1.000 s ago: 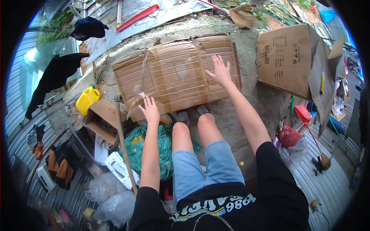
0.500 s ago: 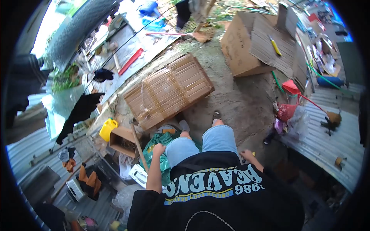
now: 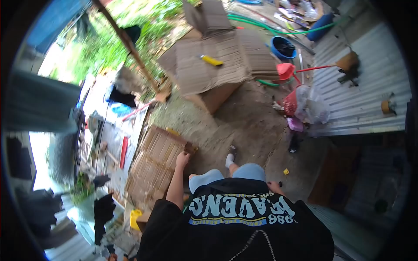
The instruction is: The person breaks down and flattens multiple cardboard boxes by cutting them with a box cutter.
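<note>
My left hand (image 3: pixel 183 159), fingers curled and nothing visible in them, appears over the near right edge of a taped brown cardboard box (image 3: pixel 152 161); contact is unclear. Low beside my right thigh is my right hand (image 3: pixel 275 187), partly hidden by my shirt, its fingers closed around something small and dark that I cannot make out. Ahead stands a larger cardboard box (image 3: pixel 213 93) with its flaps spread. A yellow cutter (image 3: pixel 211 60) lies on top of it.
A blue bucket (image 3: pixel 283 47), a red dustpan (image 3: pixel 285 71) and a red basket (image 3: pixel 290 104) with plastic bags stand to the right. Green hose (image 3: pixel 300 31) runs behind them. A wooden pole (image 3: pixel 126 41) leans at upper left. Corrugated metal (image 3: pixel 357 100) borders the right side.
The view has turned right and moved forward. The open box now sits nearer the centre, and the taped box lies to the left. My left hand is farther forward.
</note>
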A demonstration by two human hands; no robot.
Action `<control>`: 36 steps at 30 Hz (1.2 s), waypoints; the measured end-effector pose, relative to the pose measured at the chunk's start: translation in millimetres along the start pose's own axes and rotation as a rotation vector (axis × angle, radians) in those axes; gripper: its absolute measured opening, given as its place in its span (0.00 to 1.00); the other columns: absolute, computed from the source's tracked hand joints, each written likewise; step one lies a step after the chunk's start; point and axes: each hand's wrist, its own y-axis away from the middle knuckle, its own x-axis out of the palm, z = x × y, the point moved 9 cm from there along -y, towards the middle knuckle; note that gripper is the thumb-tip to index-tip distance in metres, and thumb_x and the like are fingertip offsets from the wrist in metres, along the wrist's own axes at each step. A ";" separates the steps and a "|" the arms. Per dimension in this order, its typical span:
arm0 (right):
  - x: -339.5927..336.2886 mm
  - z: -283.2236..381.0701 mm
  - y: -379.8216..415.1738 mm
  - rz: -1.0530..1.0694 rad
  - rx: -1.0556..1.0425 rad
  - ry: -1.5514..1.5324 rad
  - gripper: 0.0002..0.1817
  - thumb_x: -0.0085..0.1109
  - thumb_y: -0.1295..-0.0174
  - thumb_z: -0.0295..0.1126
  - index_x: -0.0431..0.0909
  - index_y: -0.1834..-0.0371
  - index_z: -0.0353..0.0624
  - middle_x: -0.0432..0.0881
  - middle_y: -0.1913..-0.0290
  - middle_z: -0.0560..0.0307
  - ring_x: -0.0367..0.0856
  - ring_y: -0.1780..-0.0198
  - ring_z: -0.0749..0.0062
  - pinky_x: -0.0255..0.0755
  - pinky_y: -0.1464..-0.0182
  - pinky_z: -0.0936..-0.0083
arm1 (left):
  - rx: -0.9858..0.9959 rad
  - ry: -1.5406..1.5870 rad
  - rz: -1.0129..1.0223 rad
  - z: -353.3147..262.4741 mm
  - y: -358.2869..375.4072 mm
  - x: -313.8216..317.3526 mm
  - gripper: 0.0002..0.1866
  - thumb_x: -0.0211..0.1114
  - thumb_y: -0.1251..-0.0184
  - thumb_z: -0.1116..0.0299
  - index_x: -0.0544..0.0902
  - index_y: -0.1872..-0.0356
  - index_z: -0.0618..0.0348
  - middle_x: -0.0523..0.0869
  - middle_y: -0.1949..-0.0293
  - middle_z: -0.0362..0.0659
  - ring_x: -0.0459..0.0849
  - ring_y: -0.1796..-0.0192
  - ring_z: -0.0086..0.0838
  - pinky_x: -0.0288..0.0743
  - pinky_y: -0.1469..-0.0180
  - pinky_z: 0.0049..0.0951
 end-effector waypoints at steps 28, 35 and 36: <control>-204.3 723.2 -313.4 -0.278 -0.804 0.568 0.26 0.61 0.55 0.40 0.68 0.55 0.37 0.74 0.60 0.44 0.74 0.59 0.50 0.69 0.56 0.61 | -0.583 1.815 0.074 -319.8 -216.8 175.3 0.23 0.59 0.45 0.69 0.67 0.48 0.66 0.70 0.48 0.50 0.69 0.46 0.42 0.65 0.45 0.43; -117.9 706.0 -394.8 -0.052 -0.864 0.664 0.23 0.62 0.59 0.31 0.65 0.60 0.35 0.72 0.62 0.45 0.76 0.64 0.49 0.72 0.63 0.60 | -0.520 1.025 -0.441 -191.0 -176.7 13.6 0.15 0.65 0.50 0.69 0.73 0.66 0.68 0.77 0.66 0.48 0.74 0.66 0.29 0.69 0.66 0.31; -127.4 709.1 -393.1 -0.039 -0.866 0.677 0.23 0.62 0.59 0.31 0.65 0.60 0.35 0.72 0.62 0.45 0.76 0.64 0.49 0.72 0.63 0.60 | -0.650 0.868 -0.431 -167.6 -174.8 -4.3 0.15 0.65 0.52 0.69 0.73 0.66 0.68 0.77 0.66 0.49 0.74 0.65 0.31 0.69 0.63 0.34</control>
